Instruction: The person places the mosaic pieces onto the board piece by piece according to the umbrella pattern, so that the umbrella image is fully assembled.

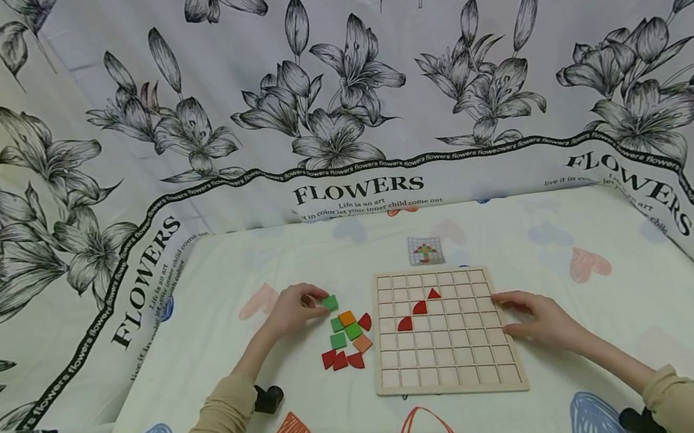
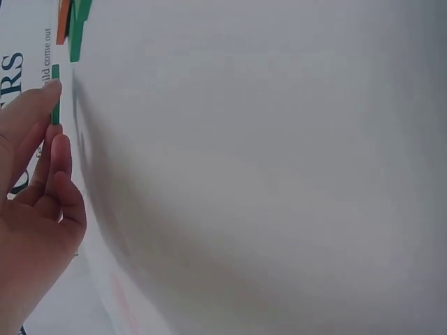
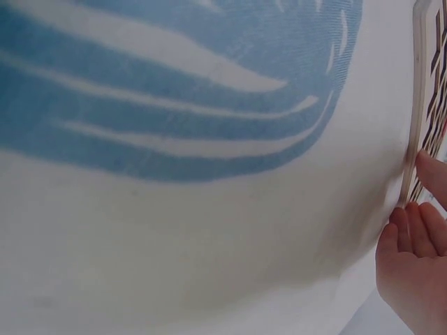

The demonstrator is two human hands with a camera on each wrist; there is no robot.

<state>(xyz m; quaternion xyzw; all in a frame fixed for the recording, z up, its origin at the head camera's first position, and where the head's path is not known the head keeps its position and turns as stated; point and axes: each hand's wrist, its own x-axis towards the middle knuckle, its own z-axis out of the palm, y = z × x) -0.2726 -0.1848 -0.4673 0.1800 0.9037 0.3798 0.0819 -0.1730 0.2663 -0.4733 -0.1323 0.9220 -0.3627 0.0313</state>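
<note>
In the head view, my left hand (image 1: pixel 296 308) pinches a green square tile (image 1: pixel 330 302) between thumb and fingertips, just above the loose pieces. The left wrist view shows this tile edge-on, with the hand (image 2: pixel 38 174) beside it. The wooden grid board (image 1: pixel 472 340) lies flat to the right. Three red pieces sit in its cells: a triangle (image 1: pixel 433 294) and two rounded ones running diagonally down to the left. My right hand (image 1: pixel 540 318) grips the board's right edge, its thumb lying over the rim in the right wrist view.
Left of the board lie several loose tiles: green squares (image 1: pixel 338 340), orange squares (image 1: pixel 363 343) and red rounded pieces (image 1: pixel 356 361). A small pattern card (image 1: pixel 425 250) lies behind the board. Heart-printed cloth (image 1: pixel 324 417) covers the table, with a flower-printed curtain (image 1: pixel 490 171) around it.
</note>
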